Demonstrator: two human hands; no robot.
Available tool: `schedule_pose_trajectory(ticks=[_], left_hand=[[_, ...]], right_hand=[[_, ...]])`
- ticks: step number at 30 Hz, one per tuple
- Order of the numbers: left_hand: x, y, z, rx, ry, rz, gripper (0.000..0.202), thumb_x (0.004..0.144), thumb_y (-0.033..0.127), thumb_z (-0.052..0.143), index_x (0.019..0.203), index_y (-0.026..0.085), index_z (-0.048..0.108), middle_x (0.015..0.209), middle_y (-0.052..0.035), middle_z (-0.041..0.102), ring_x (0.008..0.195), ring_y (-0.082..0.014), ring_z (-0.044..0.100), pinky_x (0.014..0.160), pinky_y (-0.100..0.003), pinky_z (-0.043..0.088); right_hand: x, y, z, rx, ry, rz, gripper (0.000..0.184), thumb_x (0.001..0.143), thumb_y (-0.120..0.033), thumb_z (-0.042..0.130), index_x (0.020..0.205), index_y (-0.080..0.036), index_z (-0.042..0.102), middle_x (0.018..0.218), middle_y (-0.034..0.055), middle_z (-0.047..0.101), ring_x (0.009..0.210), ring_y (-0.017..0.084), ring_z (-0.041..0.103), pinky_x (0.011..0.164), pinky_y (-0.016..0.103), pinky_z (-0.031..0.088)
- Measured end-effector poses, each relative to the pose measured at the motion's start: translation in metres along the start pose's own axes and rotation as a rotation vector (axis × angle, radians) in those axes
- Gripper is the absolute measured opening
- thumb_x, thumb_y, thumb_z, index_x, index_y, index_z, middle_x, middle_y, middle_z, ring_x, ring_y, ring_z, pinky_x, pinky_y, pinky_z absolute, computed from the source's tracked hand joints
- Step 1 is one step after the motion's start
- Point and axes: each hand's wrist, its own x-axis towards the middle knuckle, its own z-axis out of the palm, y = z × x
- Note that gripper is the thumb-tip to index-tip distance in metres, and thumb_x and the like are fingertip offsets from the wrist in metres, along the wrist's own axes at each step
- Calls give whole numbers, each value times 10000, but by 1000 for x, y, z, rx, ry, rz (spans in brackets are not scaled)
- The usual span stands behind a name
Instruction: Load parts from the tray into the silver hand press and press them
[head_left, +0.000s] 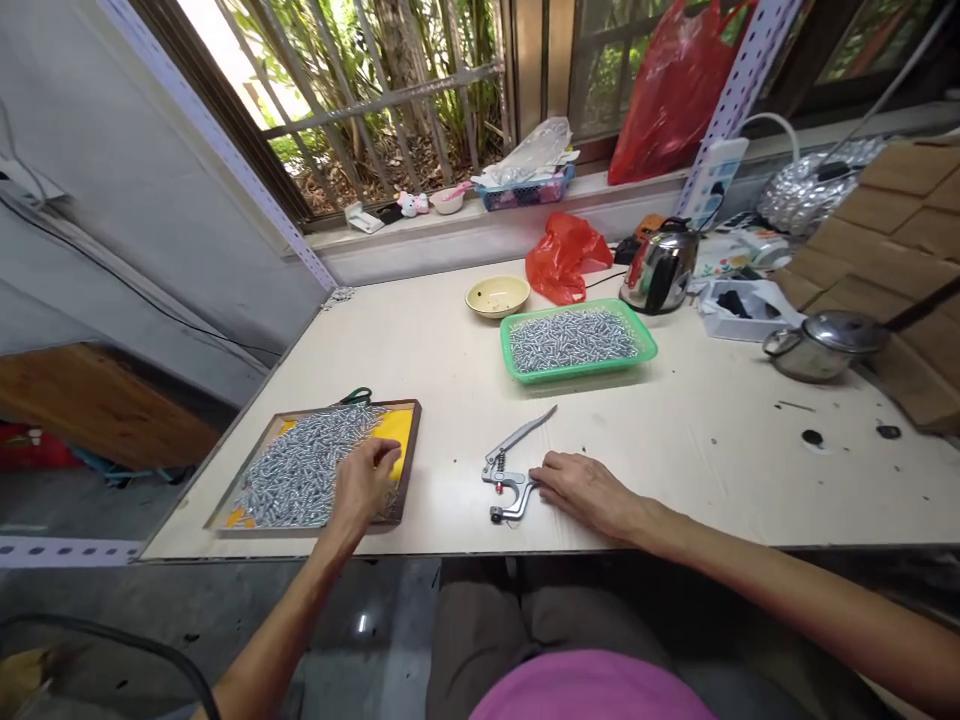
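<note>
My left hand (365, 483) is over the right part of a shallow tray (410, 455) heaped with small silvery metal pieces (304, 470). Its fingers are curled, thumb and forefinger close together; whatever they may pinch is too small to make out. On the tabletop, my right hand (589, 490) is closed over the lower handle of metal snap pliers (514, 480). The pliers lie with their C-shaped jaw to the left of that hand, and the upper handle sticks up and away, spread from the body. The gripped handle is mostly hidden under my fingers.
A green basket (581, 375) of similar metal pieces stands farther back, beside a cream bowl (496, 297) and a red plastic bag (568, 258). Green-handled scissors (357, 397) touch the tray's far edge. A kettle (664, 268) and lidded pot (825, 345) are at the right.
</note>
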Motion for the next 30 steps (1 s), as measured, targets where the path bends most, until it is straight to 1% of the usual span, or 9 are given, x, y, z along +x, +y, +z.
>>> schedule_pose_trajectory(ticks=[2,4,5,7,9,11,17,23,30], left_hand=[[-14,23,9,-145,-167,-7,308,762,406,544,908,178,691,815,-39,698,721,-184,635,681,-273,484],[-26,43,26,-245,-334,2,330,740,423,552,900,173,695,773,-35,684,674,-172,618,623,-261,477],[-31,50,35,-267,-390,15,327,730,420,554,890,171,694,748,-31,672,653,-165,605,602,-255,469],[-38,59,53,-286,-443,54,315,721,397,553,896,168,680,692,-14,636,612,-148,568,572,-244,446],[-39,60,67,-316,-447,81,296,710,369,556,907,166,644,646,10,593,572,-130,529,549,-232,419],[-37,59,76,-347,-442,73,255,695,341,562,876,166,603,639,20,577,554,-119,513,541,-224,405],[-33,63,77,-298,-499,49,151,667,309,560,719,167,566,617,12,582,533,-117,516,534,-223,389],[-30,69,76,-240,-564,55,182,657,348,593,664,167,572,584,9,595,520,-125,530,536,-228,389],[-24,77,73,-216,-671,5,220,608,370,618,653,175,527,520,17,573,487,-134,532,522,-233,382]], right_hand=[[2,1,3,-30,4,12,211,961,-200,438,1055,-171,625,994,75,570,868,154,535,755,261,372],[4,3,8,-63,27,9,213,962,-174,420,1038,-175,620,979,69,564,850,152,523,748,261,365],[5,5,10,-76,42,7,215,963,-164,413,1033,-178,617,978,66,560,842,150,518,745,262,364],[6,8,15,-91,65,4,214,957,-147,417,1042,-183,611,981,63,553,838,149,510,748,265,366],[6,10,18,-95,75,-2,219,950,-138,428,1068,-185,606,986,65,546,849,146,506,758,266,369],[6,10,19,-103,79,-7,225,947,-133,431,1081,-183,604,983,66,542,854,143,504,767,264,372],[6,8,16,-121,79,7,218,950,-138,427,1071,-173,604,980,64,546,859,155,509,772,278,378],[7,10,18,-100,93,-10,212,958,-145,409,1056,-168,596,982,66,546,847,150,501,765,273,373],[8,15,26,-107,125,-23,217,962,-158,405,1075,-178,588,984,65,536,829,146,485,760,274,366]])
